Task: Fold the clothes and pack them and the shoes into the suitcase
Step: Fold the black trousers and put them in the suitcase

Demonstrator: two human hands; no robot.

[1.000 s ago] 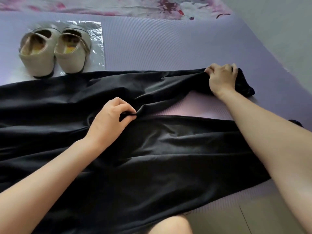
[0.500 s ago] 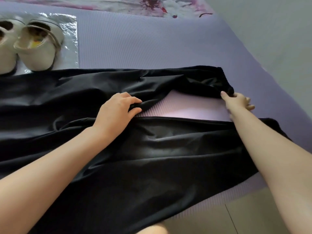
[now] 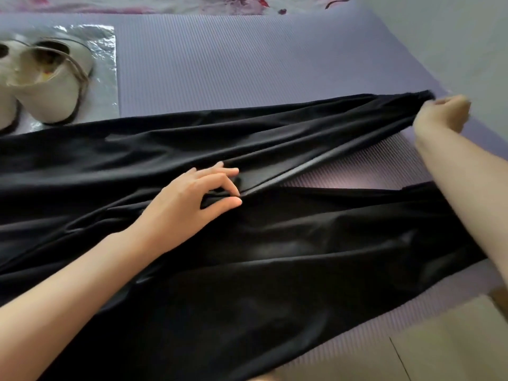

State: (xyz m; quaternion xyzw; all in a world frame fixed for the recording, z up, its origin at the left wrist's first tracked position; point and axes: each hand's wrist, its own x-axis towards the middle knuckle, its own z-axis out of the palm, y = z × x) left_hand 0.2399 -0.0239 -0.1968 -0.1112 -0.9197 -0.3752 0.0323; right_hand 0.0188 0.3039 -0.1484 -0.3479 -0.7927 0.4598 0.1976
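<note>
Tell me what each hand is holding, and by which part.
Both hold the black trousers. The left hand pinches a fold where the two legs fork; the right hand, blurred, grips the end of the far leg.

The right hand (image 3: 442, 112) is smeared by motion blur, and the leg end of the black trousers (image 3: 275, 257) is lost inside its curl. A pinched fold is partly covered by the left hand (image 3: 189, 199). Far beyond that hand, one beige shoe (image 3: 3, 105) is cut by the frame edge, and the trousers are cropped on that side too.
</note>
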